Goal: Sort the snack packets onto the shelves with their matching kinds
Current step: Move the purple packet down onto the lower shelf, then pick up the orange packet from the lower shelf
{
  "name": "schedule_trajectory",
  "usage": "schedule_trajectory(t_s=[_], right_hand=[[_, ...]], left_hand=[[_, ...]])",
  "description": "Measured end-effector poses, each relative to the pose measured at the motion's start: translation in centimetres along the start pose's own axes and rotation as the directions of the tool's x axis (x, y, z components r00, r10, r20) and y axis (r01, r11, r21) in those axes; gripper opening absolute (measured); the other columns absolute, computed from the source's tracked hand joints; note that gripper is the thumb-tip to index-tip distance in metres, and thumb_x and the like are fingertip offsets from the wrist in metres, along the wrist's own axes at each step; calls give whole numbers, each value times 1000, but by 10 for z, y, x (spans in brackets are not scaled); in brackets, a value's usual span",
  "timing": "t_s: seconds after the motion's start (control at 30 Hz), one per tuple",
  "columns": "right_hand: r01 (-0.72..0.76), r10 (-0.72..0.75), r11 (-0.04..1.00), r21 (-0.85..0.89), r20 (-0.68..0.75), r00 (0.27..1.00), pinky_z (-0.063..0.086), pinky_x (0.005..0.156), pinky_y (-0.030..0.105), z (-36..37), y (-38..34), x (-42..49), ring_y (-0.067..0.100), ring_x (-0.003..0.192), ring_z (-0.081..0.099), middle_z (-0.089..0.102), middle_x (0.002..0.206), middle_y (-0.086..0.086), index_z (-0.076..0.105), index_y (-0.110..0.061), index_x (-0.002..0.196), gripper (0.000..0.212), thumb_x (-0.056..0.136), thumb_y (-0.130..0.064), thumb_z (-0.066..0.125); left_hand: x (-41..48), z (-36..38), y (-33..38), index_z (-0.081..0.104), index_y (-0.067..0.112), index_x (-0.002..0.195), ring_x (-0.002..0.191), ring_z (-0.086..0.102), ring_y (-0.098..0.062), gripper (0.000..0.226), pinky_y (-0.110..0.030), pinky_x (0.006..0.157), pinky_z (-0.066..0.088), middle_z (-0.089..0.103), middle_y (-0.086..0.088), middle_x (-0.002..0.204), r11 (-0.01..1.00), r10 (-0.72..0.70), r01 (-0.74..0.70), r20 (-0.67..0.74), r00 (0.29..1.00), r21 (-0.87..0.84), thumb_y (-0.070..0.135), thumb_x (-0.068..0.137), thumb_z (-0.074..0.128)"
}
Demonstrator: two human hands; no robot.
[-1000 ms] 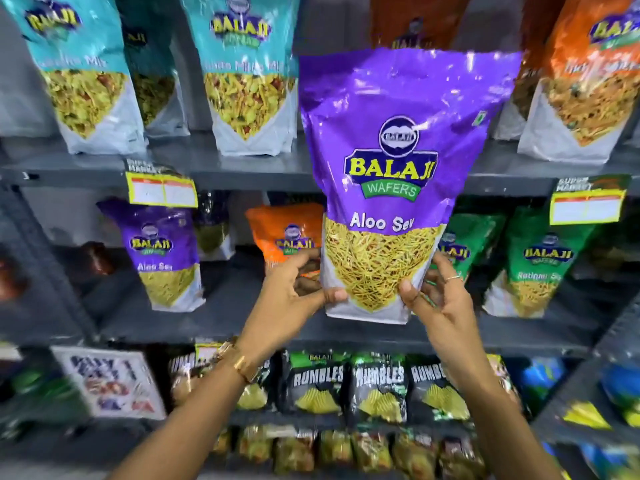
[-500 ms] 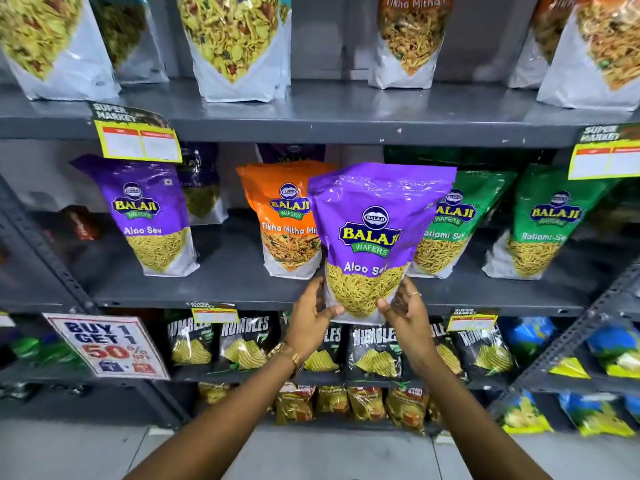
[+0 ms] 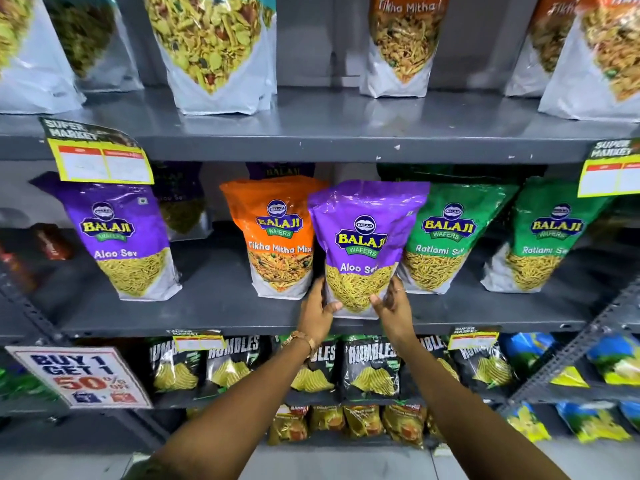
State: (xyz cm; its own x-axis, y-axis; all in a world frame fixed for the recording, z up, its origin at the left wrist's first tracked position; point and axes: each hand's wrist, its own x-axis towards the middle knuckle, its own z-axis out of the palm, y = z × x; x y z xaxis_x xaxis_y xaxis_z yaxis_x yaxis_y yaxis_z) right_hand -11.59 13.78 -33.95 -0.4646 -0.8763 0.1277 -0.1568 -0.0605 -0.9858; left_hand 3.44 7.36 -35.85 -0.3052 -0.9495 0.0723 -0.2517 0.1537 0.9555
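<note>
A purple Aloo Sev packet [image 3: 363, 237] stands upright at the front of the middle shelf [image 3: 221, 306], held at its bottom corners by my left hand [image 3: 317, 311] and my right hand [image 3: 393, 306]. It sits between an orange Tikha Mitha Mix packet [image 3: 277, 233] on its left and a green Ratlami Sev packet [image 3: 446, 237] on its right. Another purple Aloo Sev packet [image 3: 117, 237] stands at the shelf's left, with one more purple packet [image 3: 180, 199] behind it.
A second green Ratlami Sev packet [image 3: 550, 237] stands at the right. The top shelf [image 3: 329, 133] carries teal and orange mix packets. Black Rumbles chip bags [image 3: 370, 365] fill the shelf below. A "Buy 1 Get 1" sign [image 3: 79, 375] hangs lower left.
Both hands have lowered the purple Aloo Sev packet from in front of the top shelf down onto the middle shelf, and the view has tilted downward and pulled back.
</note>
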Motion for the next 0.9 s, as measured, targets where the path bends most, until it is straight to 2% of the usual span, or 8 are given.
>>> schedule_trajectory(t_s=[0.17, 0.3, 0.43, 0.5, 0.6, 0.67, 0.77, 0.9], right_hand=[[-10, 10, 1000, -10, -37, 999, 28, 112, 34, 9, 10, 8, 10, 133, 33, 37, 137, -12, 25, -10, 147, 69, 88, -8, 60], [-14, 13, 999, -42, -41, 999, 28, 109, 29, 15, 14, 12, 9, 130, 34, 39, 132, -14, 26, -10, 147, 67, 89, -9, 59], [-18, 19, 1000, 6, -104, 994, 28, 111, 29, 23, 11, 8, 9, 134, 31, 33, 139, -13, 26, -9, 147, 68, 89, -9, 60], [8, -12, 1000, -21, -207, 978, 35, 109, 35, 28, 13, -4, 15, 133, 41, 44, 140, -5, 37, -11, 142, 60, 88, -17, 62], [-21, -26, 993, -115, -391, 920, 48, 96, 48, 39, 11, -32, 30, 113, 56, 58, 119, 10, 55, -12, 120, 36, 89, -29, 60], [32, -64, 993, -115, -289, 955, 50, 88, 42, 55, 1, -51, 27, 101, 60, 62, 107, 11, 58, -15, 109, 23, 92, -30, 56], [46, -45, 993, -109, 9, 999, 49, 87, 25, 89, -17, -58, 8, 100, 59, 63, 111, 5, 57, -21, 114, 21, 94, -27, 53], [-94, 112, 987, -131, 134, 985, 46, 100, 39, 134, -33, -33, 21, 114, 57, 58, 127, 10, 49, -5, 131, 45, 92, -26, 56]], left_hand=[[3, -3, 6, 36, 15, 145, 128, 54, -29, 75, -47, 107, 45, 54, -11, 142, 999, 22, -22, -3, 1000, 31, 33, 77, 61], [2, -5, 8, 39, 8, 143, 124, 53, -22, 59, -19, 98, 41, 54, -13, 141, 998, 42, -40, -37, 998, 49, 8, 89, 61], [1, -8, 11, 47, 10, 138, 118, 59, -26, 55, -37, 100, 49, 60, -14, 134, 999, 49, -48, -77, 996, 4, 8, 86, 65], [-4, -17, 10, 54, 8, 130, 108, 62, -23, 47, -37, 96, 52, 63, -12, 126, 1000, 16, -13, -122, 992, 26, 9, 86, 68], [-15, -41, 2, 59, 7, 113, 97, 61, -25, 32, -45, 86, 54, 61, -6, 107, 989, 106, -71, -289, 952, 130, 19, 85, 70], [-16, -64, -4, 54, 8, 107, 94, 55, -25, 45, -46, 84, 50, 52, -1, 101, 974, 149, -51, -451, 880, 221, 32, 75, 76], [-5, -95, -4, 44, 8, 119, 106, 50, -29, 83, -49, 95, 44, 46, -8, 113, 985, 17, 90, -608, 794, 145, 46, 58, 85], [22, -121, 1, 17, 16, 149, 141, 30, -30, 124, -45, 115, 31, 22, -13, 154, 980, -199, 187, -429, 881, -71, 41, 53, 92]])
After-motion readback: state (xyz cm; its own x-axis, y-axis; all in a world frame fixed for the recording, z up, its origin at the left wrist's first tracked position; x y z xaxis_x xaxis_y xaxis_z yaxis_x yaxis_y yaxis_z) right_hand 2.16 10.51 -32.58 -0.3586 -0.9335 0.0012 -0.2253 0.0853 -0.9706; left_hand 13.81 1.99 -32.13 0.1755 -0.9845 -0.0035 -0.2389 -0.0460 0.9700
